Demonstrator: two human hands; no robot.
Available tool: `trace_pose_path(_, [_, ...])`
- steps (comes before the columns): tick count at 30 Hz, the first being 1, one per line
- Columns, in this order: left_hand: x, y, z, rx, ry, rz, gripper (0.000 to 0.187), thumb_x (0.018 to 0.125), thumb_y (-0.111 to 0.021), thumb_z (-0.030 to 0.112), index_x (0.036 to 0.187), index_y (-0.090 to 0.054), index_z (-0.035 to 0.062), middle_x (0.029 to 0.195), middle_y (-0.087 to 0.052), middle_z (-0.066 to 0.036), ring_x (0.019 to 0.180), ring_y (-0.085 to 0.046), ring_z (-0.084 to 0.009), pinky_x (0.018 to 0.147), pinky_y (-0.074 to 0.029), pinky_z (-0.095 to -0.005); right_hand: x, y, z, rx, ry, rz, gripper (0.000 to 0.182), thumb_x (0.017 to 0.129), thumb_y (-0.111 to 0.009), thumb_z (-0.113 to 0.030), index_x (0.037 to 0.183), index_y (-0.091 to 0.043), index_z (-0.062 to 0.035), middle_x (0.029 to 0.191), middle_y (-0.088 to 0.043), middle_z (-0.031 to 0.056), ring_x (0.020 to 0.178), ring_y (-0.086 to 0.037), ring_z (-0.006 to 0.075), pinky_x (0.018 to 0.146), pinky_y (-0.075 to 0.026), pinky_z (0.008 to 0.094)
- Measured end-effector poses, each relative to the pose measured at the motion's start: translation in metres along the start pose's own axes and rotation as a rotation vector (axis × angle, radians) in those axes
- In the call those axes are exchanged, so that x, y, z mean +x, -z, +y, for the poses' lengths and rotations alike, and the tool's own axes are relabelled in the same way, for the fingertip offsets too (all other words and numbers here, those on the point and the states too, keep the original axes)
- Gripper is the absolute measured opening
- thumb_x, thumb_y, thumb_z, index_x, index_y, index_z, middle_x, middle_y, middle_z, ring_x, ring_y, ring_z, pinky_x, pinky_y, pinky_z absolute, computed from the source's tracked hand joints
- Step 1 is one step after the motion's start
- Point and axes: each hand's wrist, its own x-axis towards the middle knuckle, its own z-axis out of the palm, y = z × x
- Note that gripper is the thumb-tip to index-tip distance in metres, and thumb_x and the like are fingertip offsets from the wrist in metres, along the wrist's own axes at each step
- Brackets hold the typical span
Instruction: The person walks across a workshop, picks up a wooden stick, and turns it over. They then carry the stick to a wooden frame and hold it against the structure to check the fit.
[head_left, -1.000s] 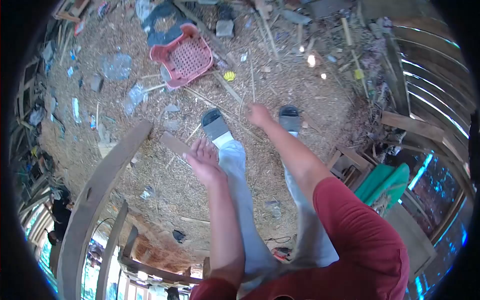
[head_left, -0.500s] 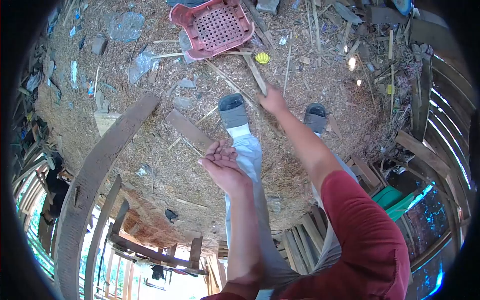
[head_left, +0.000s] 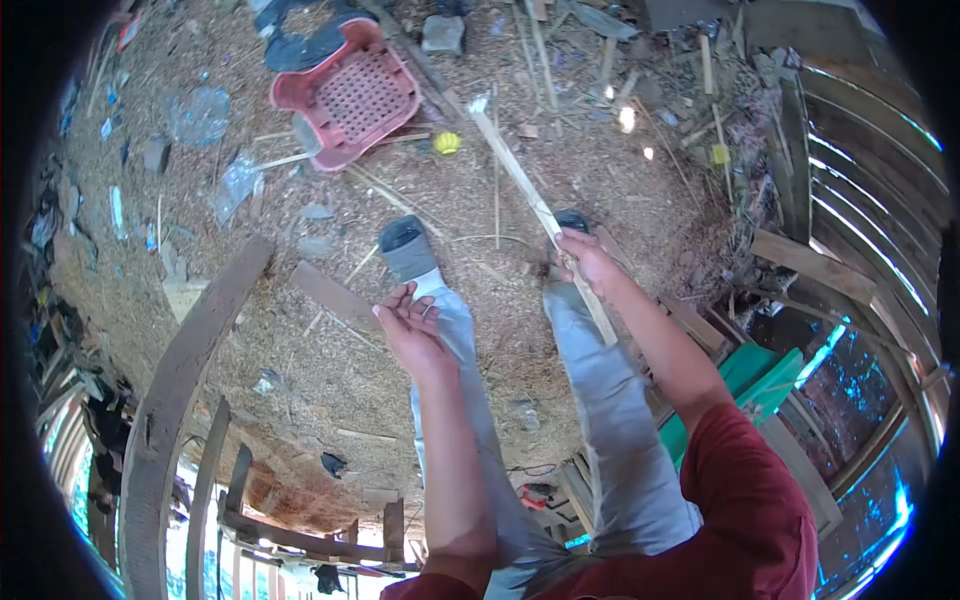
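Observation:
My right hand (head_left: 588, 262) is closed around a long pale wooden stick (head_left: 522, 180), gripping it below its middle. The stick slants from the upper left down to my right leg. My left hand (head_left: 412, 328) is palm up with its fingers loosely curled and apart, holding nothing. Beside the left hand a flat brown board (head_left: 335, 300) lies on the ground. My feet stand on the littered ground between the two hands and the red plastic chair (head_left: 360, 95).
A thick curved beam (head_left: 185, 380) rises at the left. Near the chair lies a small yellow object (head_left: 446, 143). Plastic scraps (head_left: 238, 187) and wood pieces litter the ground. Slatted boards (head_left: 870, 150) and a green panel (head_left: 745, 385) stand at the right.
My right hand has lifted the stick off the ground and brought it closer to my right leg. The view has shifted, and the chair now appears further left. My left hand stays loosely curled.

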Motion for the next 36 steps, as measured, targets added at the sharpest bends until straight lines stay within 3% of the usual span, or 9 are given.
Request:
trace_pose_path(5, [-0.005,-0.008,-0.024,0.055,0.077,-0.044,0.051,0.114,-0.032,0.049,0.125,-0.059,0.0075,0.119,-0.066,-0.008,0.093,-0.061,-0.0188,0.083,-0.049,-0.037,-0.043,0.014,-0.036,0.204,0.128,-0.145,0.044,0.104,-0.047,-0.026,0.137,-0.058,0.0009,0.078,-0.057,0.0073,0.054,-0.051,0.0147,0.05,-0.045,0.0284])
trace_pose_path(10, [-0.024,-0.019,-0.024,0.309,-0.102,-0.172,0.046,0.114,-0.039,0.043,0.126,-0.061,0.0049,0.119,-0.068,-0.008,0.093,-0.063,-0.0166,0.081,-0.05,-0.0333,-0.098,0.025,-0.058,0.328,0.18,-0.263,0.05,0.104,-0.046,-0.031,0.14,-0.058,0.0024,0.082,-0.059,0.008,0.056,-0.051,0.0139,0.052,-0.046,0.0262])
trace_pose_path(15, [-0.104,-0.075,0.035,0.558,-0.271,-0.365,0.035,0.112,-0.049,0.03,0.123,-0.067,0.0025,0.115,-0.07,-0.008,0.092,-0.063,-0.012,0.08,-0.049,-0.028,-0.204,0.029,-0.086,0.284,0.303,-0.301,0.051,0.105,-0.045,-0.031,0.143,-0.058,0.0013,0.084,-0.062,0.0075,0.057,-0.052,0.0126,0.054,-0.045,0.0249])
trace_pose_path(20, [-0.224,-0.154,0.085,0.676,-0.323,-0.706,0.04,0.11,-0.056,0.03,0.135,-0.064,0.0014,0.121,-0.072,-0.008,0.101,-0.067,-0.0147,0.09,-0.053,-0.0323,-0.331,0.022,-0.118,0.15,0.398,-0.334,0.044,0.107,-0.046,-0.028,0.136,-0.058,0.0027,0.083,-0.064,0.0085,0.061,-0.057,0.0136,0.055,-0.048,0.0259])
trace_pose_path(21, [-0.25,-0.169,0.091,0.68,-0.356,-0.797,0.042,0.11,-0.056,0.031,0.137,-0.063,0.0004,0.123,-0.072,-0.01,0.103,-0.068,-0.0159,0.092,-0.054,-0.0352,-0.356,0.017,-0.121,0.059,0.407,-0.273,0.04,0.108,-0.046,-0.027,0.134,-0.059,0.0013,0.084,-0.065,0.0083,0.061,-0.057,0.0129,0.055,-0.047,0.026])
trace_pose_path(26, [-0.35,-0.208,0.108,0.522,-0.284,-0.883,0.02,0.104,-0.067,0.019,0.112,-0.065,0.0006,0.098,-0.074,-0.009,0.084,-0.073,-0.016,0.074,-0.059,-0.0314,-0.453,0.007,-0.14,-0.255,0.531,-0.108,0.03,0.108,-0.057,-0.025,0.128,-0.06,-0.0024,0.09,-0.069,0.0072,0.071,-0.061,0.012,0.061,-0.05,0.0264])
trace_pose_path(29, [-0.41,-0.215,0.126,0.384,-0.286,-0.794,0.014,0.105,-0.066,0.017,0.101,-0.062,0.0032,0.088,-0.072,-0.005,0.075,-0.071,-0.0134,0.065,-0.059,-0.0282,-0.496,0.017,-0.139,-0.419,0.763,0.041,0.028,0.105,-0.062,-0.02,0.125,-0.062,0.0,0.095,-0.073,0.0111,0.078,-0.067,0.0156,0.07,-0.054,0.0303])
trace_pose_path(32, [-0.431,-0.212,0.141,0.384,-0.407,-0.72,0.014,0.105,-0.064,0.017,0.102,-0.062,0.0038,0.085,-0.07,-0.004,0.066,-0.065,-0.0097,0.057,-0.055,-0.0259,-0.544,0.038,-0.145,-0.734,0.816,0.179,0.033,0.101,-0.069,-0.024,0.124,-0.065,-0.0006,0.104,-0.075,0.0151,0.086,-0.07,0.0214,0.078,-0.057,0.0369])
trace_pose_path(36, [-0.45,-0.201,0.169,0.325,-0.426,-0.644,0.013,0.106,-0.063,0.017,0.104,-0.064,0.0051,0.083,-0.067,-0.003,0.066,-0.063,-0.0089,0.054,-0.051,-0.0256,-0.549,0.067,-0.12,-0.824,0.917,0.351,0.038,0.097,-0.071,-0.034,0.121,-0.068,-0.0043,0.103,-0.073,0.0204,0.088,-0.071,0.0334,0.08,-0.056,0.0434])
